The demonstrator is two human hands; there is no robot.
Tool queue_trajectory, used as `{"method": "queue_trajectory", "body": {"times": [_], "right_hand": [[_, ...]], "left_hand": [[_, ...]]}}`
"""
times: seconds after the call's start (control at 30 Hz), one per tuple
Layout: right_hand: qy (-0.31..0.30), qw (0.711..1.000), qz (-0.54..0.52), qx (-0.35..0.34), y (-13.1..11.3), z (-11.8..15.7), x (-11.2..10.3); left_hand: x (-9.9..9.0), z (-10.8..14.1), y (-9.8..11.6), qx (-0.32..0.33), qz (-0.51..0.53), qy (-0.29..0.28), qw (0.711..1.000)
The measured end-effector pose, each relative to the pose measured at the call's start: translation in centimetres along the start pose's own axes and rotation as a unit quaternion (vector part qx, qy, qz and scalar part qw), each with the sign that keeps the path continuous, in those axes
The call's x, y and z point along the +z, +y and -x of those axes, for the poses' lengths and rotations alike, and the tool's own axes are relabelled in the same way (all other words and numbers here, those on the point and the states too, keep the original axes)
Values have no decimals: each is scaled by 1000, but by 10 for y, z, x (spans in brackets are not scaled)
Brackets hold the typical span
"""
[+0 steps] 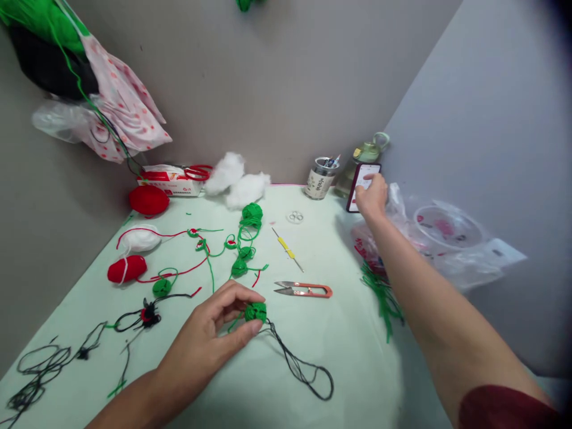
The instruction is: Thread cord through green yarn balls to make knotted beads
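Note:
My left hand [218,325] pinches a small green crochet ball [256,312] between thumb and fingers, above the near middle of the table. Looped black yarn [304,369] trails from the ball to the right across the tabletop. At the back right, my right hand [373,193] reaches to a phone [353,196] that stands upright against a green-lidded bottle [367,152]. Its fingers are apart, with a fingertip at the lit screen. Orange thread snips [308,290] and a yellow-handled crochet hook [286,246] lie beyond the held ball.
Green crochet pieces [240,267], red yarn [127,269] and tangled black yarn [40,369] lie on the left. White stuffing [245,189], a box [172,182] with red scissors [199,172] and a pen tin [320,179] line the back. Plastic bags [442,238] crowd the right.

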State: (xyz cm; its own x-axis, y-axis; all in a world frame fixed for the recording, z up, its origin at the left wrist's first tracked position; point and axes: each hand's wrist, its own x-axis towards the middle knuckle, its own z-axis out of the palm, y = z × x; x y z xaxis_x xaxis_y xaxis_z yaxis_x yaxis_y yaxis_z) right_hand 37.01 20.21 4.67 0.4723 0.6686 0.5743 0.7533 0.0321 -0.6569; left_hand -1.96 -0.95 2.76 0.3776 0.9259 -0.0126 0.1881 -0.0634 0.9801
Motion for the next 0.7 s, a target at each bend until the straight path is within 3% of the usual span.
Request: {"method": "queue_trajectory", "body": {"times": [0.07, 0.13, 0.23, 0.33, 0.47, 0.7], "right_hand": [[-56, 998, -22, -20, -20, 17, -4], [-159, 983, -70, -54, -50, 49, -10], [-380, 896, -208, -95, -100, 112, -26], [-507, 816, -243, -130, -135, 165, -47], [-556, 785, -256, -100, -146, 199, -59], [-550, 782, -278, -90, -143, 219, -69]], "left_hand": [[1, -2, -3, -20, 17, 4, 1000], [3, -3, -3, -45, 29, 1, 999], [4, -5, -1, -78, 52, -14, 995], [5, -5, 0, -89, 74, -28, 993], [7, -3, 0, -81, 86, -35, 992], [12, 6, 0, -42, 61, -52, 996]]}}
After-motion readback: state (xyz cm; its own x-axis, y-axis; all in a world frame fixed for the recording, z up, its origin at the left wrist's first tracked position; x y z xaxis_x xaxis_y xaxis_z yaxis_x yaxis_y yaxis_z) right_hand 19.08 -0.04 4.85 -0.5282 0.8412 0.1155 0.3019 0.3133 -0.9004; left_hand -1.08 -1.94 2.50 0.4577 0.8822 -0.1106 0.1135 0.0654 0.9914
